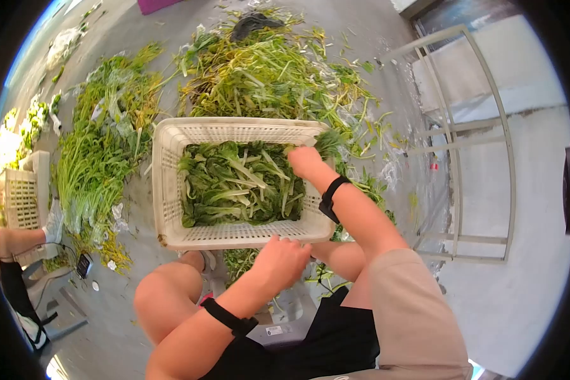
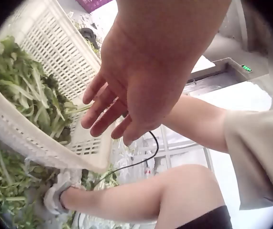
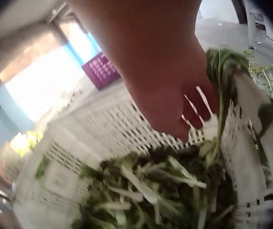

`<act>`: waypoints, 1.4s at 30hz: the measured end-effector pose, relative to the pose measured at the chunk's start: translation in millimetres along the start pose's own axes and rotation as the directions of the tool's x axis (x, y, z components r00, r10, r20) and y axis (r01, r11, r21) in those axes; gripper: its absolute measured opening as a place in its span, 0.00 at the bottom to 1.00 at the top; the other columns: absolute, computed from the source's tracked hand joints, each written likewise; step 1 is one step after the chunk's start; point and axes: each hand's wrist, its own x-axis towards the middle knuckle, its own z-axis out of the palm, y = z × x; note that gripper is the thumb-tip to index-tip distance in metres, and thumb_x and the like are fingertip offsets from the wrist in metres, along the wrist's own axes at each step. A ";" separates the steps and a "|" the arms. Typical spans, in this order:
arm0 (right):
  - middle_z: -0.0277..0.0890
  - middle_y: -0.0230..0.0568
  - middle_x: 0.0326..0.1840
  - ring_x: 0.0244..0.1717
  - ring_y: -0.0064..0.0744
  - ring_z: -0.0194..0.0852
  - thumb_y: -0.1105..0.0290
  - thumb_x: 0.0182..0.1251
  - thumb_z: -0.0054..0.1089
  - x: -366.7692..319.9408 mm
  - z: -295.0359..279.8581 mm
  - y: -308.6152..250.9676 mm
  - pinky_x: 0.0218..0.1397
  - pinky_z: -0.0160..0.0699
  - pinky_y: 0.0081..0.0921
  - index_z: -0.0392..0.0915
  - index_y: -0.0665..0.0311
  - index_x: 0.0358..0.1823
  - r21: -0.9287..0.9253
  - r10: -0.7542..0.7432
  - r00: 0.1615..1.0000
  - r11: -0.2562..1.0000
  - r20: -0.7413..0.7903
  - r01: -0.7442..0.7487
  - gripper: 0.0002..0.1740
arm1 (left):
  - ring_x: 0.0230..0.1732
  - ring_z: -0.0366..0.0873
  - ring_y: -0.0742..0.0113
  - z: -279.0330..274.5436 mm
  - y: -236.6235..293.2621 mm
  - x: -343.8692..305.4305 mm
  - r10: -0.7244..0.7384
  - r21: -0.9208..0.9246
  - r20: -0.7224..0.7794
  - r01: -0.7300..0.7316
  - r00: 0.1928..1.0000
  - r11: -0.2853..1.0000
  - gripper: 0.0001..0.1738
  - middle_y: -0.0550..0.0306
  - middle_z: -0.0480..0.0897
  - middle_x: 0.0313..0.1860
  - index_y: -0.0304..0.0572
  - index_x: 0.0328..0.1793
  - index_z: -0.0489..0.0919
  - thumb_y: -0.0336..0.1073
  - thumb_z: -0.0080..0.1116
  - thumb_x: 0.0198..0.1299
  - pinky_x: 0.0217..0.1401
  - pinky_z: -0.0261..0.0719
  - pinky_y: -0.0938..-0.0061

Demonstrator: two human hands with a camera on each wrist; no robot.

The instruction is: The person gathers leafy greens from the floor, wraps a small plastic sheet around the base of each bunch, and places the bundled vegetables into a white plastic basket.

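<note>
A white slatted plastic basket stands in front of the person, holding a heap of leafy greens with pale stalks. At its far right corner my right hand grips a leafy green, whose leaves spread over the rim. The right wrist view shows that leafy green beside the fingers, its stalk reaching down toward the heap. My left hand is just outside the near rim. Its fingers are relaxed and slightly bent in the left wrist view, with nothing held.
Piles of loose greens and long-stemmed greens cover the floor beyond and left of the basket. A metal frame stands at right. Another person's leg and a second basket are at far left. A purple crate sits farther back.
</note>
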 end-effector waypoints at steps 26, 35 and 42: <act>0.81 0.45 0.43 0.46 0.43 0.81 0.79 0.64 0.59 -170.8 -154.9 -77.8 0.51 0.78 0.35 0.82 0.67 0.46 0.591 0.015 0.647 0.425 -0.762 0.686 0.10 | 0.39 0.83 0.68 -96.2 -77.2 -21.4 -0.386 -0.943 0.233 0.110 0.893 -0.314 0.22 0.57 0.85 0.38 0.42 0.49 0.82 0.53 0.49 0.75 0.43 0.80 0.72; 0.86 0.39 0.39 0.39 0.25 0.82 0.76 0.67 0.62 -118.9 -130.8 -64.9 0.46 0.80 0.25 0.82 0.71 0.46 0.812 0.045 0.817 -0.100 -0.574 0.576 0.08 | 0.38 0.81 0.67 -87.6 -90.2 -5.4 -0.531 -0.936 0.071 -0.127 0.844 -0.327 0.15 0.57 0.84 0.42 0.42 0.54 0.77 0.43 0.49 0.72 0.48 0.81 0.69; 0.73 0.44 0.20 0.14 0.36 0.67 0.65 0.69 0.62 6.3 21.7 9.8 0.18 0.64 0.38 0.78 0.72 0.34 0.807 -0.052 0.930 0.516 0.364 -0.287 0.14 | 0.36 0.75 0.64 -84.5 -95.6 -1.2 -0.740 -0.887 0.091 -0.283 0.667 -0.364 0.15 0.58 0.73 0.34 0.40 0.57 0.71 0.41 0.41 0.72 0.45 0.75 0.67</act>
